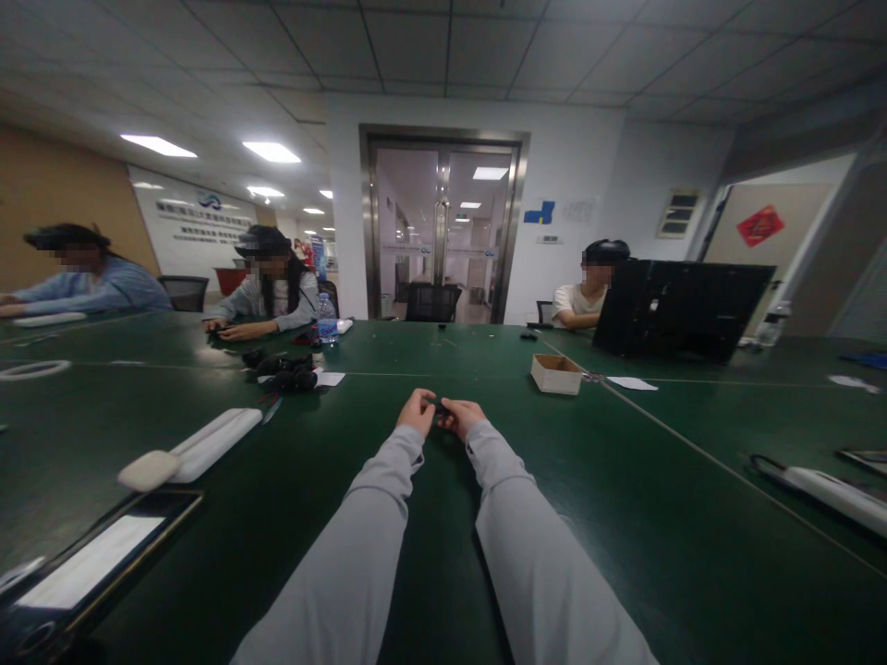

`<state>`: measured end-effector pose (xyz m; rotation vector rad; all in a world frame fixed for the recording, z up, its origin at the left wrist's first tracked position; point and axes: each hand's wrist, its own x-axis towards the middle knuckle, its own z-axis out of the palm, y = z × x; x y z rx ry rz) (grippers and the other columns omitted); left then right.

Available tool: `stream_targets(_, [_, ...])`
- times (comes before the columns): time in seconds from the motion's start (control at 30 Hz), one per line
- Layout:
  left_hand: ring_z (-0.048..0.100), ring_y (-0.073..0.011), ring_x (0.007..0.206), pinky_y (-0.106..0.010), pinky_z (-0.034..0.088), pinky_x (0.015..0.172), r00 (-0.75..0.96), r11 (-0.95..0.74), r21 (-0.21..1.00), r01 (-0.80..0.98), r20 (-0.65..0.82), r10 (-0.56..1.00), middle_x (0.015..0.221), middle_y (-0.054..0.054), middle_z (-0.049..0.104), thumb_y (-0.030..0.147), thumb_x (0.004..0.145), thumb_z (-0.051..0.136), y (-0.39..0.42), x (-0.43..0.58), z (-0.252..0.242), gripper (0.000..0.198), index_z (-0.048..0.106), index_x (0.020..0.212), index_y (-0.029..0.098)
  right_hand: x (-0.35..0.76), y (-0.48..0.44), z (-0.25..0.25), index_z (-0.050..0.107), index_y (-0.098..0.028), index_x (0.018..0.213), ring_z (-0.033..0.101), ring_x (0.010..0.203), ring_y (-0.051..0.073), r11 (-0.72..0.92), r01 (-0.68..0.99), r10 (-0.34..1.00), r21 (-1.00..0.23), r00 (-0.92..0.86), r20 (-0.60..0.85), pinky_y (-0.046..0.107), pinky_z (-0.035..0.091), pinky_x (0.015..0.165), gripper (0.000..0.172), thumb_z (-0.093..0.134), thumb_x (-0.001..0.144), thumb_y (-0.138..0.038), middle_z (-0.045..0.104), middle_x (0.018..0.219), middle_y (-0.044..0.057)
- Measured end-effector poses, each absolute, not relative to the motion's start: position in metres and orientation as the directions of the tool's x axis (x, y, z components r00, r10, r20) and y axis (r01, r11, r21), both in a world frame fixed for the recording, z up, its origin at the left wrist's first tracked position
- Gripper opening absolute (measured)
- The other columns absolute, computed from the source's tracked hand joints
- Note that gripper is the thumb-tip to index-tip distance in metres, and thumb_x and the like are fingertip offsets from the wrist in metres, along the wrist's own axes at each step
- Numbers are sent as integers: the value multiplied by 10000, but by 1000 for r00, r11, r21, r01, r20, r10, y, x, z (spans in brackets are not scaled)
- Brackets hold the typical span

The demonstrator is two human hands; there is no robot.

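Both my hands meet over the green table (443,346), in the middle of the view. Between them is a small black object (442,409), too small and dark to name. My right hand (466,417) pinches it from the right, with bent fingers. From the left, the thumb and curled fingers of my left hand (417,413) close on its other side. Parts of the object are covered by my fingertips. Long grey sleeves reach down to both wrists.
An open cardboard box (556,376) stands ahead to the right, near a black monitor (683,309). Dark gear (284,371) and a water bottle (325,321) are ahead left. A phone (103,563) and a white case (218,443) lie at left. Several people sit across the table.
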<state>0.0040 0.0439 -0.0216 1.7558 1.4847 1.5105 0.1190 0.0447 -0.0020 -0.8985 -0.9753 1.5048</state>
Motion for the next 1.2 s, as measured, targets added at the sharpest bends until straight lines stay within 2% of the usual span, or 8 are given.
stream_targets(0.33, [491, -71, 580, -204, 425, 611, -131, -424, 846, 323, 484, 866, 698, 10, 514, 93, 627, 508, 37, 6, -16, 227, 494, 843, 162, 120, 47, -4, 511, -110, 543, 384, 258, 46, -79, -351, 993, -933, -107, -43, 240, 501, 431, 175, 603, 671, -187, 531, 386, 8])
stream_targets(0.5, [510, -77, 612, -203, 419, 620, -166, -333, 889, 315, 397, 903, 744, 4, 562, 30, 586, 461, 31, 5, -10, 306, 503, 854, 172, 120, 47, -4, 517, -105, 548, 381, 254, 47, -56, -363, 994, -930, -113, -15, 249, 499, 431, 167, 573, 690, -173, 544, 399, 20])
stream_targets(0.63, [527, -103, 642, -219, 404, 613, -238, -174, 892, 418, 292, 926, 711, 3, 592, 206, 691, 432, 28, 1, -6, 144, 554, 766, 192, 120, 47, -4, 518, -107, 549, 378, 257, 42, -67, -362, 994, -930, -102, -32, 225, 485, 412, 160, 578, 682, -173, 535, 391, 12])
stream_targets(0.73, [522, -115, 609, -222, 386, 591, -205, -133, 846, 516, 273, 940, 622, 7, 593, 353, 710, 438, 24, 1, -5, 207, 567, 666, 197, 120, 48, -5, 520, -108, 545, 376, 261, 42, -70, -368, 994, -927, -104, -33, 226, 485, 412, 158, 581, 677, -167, 530, 390, 8])
stream_targets(0.87, [510, -112, 578, -211, 361, 560, -159, -149, 805, 575, 288, 944, 594, 9, 594, 380, 708, 445, 21, 3, -3, 222, 566, 651, 202, 120, 48, -5, 519, -109, 530, 381, 264, 49, -73, -373, 994, -925, -106, -35, 238, 488, 416, 169, 580, 679, -161, 520, 377, 6])
stream_targets(1.07, [517, -145, 575, -243, 356, 572, -157, -121, 770, 626, 277, 948, 572, -36, 591, 477, 755, 317, 20, 3, 0, 435, 533, 507, 191, 120, 48, -5, 520, -108, 531, 389, 269, 51, -55, -362, 993, -931, -121, -12, 231, 483, 416, 176, 598, 670, -183, 530, 386, 13])
stream_targets(1.2, [520, -139, 604, -229, 363, 584, -212, -102, 787, 608, 285, 935, 624, -20, 603, 466, 731, 389, 21, 4, -1, 321, 555, 638, 207, 120, 48, -6, 525, -109, 534, 381, 268, 44, -66, -359, 993, -931, -115, -25, 226, 485, 421, 169, 608, 659, -188, 529, 384, 6])
